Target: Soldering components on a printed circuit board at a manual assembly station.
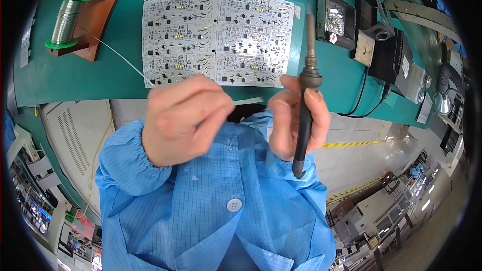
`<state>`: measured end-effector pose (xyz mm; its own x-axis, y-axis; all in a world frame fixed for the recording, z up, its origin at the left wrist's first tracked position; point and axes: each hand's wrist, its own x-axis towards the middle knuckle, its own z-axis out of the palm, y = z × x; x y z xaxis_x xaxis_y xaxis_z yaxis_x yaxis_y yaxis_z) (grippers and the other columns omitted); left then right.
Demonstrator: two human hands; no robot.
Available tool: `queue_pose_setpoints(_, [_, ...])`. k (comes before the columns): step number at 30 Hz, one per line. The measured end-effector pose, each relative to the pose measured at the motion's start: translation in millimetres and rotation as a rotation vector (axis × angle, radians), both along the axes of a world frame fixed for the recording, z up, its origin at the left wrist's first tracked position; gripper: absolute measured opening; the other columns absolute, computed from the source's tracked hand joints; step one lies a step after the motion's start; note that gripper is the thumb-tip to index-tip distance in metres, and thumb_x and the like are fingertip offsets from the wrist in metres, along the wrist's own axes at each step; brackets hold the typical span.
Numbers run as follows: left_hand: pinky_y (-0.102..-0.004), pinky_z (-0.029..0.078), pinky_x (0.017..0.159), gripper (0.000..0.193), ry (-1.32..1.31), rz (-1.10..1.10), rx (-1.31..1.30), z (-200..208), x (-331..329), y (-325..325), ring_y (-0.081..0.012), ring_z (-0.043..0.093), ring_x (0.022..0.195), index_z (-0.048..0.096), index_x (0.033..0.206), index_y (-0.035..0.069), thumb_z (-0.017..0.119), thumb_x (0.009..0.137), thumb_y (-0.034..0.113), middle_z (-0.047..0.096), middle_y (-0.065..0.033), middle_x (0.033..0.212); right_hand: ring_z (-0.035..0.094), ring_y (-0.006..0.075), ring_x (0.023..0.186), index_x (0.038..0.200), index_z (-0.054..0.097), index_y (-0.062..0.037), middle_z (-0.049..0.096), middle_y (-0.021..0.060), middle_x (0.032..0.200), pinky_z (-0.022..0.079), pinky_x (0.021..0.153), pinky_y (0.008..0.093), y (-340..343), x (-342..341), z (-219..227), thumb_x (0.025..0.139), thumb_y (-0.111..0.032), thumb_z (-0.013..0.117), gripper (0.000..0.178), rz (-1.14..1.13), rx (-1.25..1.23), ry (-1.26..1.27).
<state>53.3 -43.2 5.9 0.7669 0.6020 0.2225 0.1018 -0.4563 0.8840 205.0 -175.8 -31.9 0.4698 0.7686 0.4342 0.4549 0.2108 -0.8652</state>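
My left hand (pixel 186 120) is closed with its fingers pinched together, just off the near edge of the bench. Solder wire (pixel 124 59) runs from a spool (pixel 67 21) to this hand and vanishes behind its knuckles; the pinched end is hidden. In my right hand (pixel 283 125), a soldering iron (pixel 305 115) with a black handle is gripped upright, its long metal barrel pointing away from me. Beyond both hands lies a panel of white circuit boards (pixel 217 40), full of small components. Both hands are apart from each other, and the iron's tip touches nothing.
A brown stand (pixel 103 20) carries the spool on the green bench (pixel 128 5). To the right are a black tray (pixel 336 20) of small bright bits, an iron holder (pixel 375 29), a yellowish sponge (pixel 364 49) and a black box (pixel 394 57) with cables.
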Motion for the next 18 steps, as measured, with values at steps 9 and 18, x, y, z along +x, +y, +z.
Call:
queue_pose_setpoints(9, [-0.0269, 0.043, 0.043, 0.013, 0.085, 0.229, 0.23, -21.4, 3.6, 12.8, -0.0191, 0.055, 0.05, 0.061, 0.071, 0.002, 0.066, 0.064, -0.007, 0.055, -0.0062, 0.066, 0.049, 0.022, 0.054, 0.079, 0.063, 0.001, 0.053, 0.0103, 0.058, 0.044, 0.066, 0.0414, 9.3, 10.5, 23.8, 0.071, -0.013, 0.065, 0.016, 0.063, 0.015, -0.234])
queue_pose_setpoints(18, [-0.0277, 0.041, 0.041, 0.012, 0.084, 0.239, 0.271, -26.9, 4.3, 14.9, -0.0187, 0.054, 0.048, 0.06, 0.07, 0.003, 0.066, 0.063, -0.005, 0.053, -0.0053, 0.064, 0.046, 0.0179, 0.047, 0.073, 0.065, -0.0028, 0.054, 0.0035, 0.054, 0.041, 0.058, 0.0349, 19.7, 11.2, 21.7, 0.07, -0.01, 0.065, 0.007, 0.058, 0.014, -0.24])
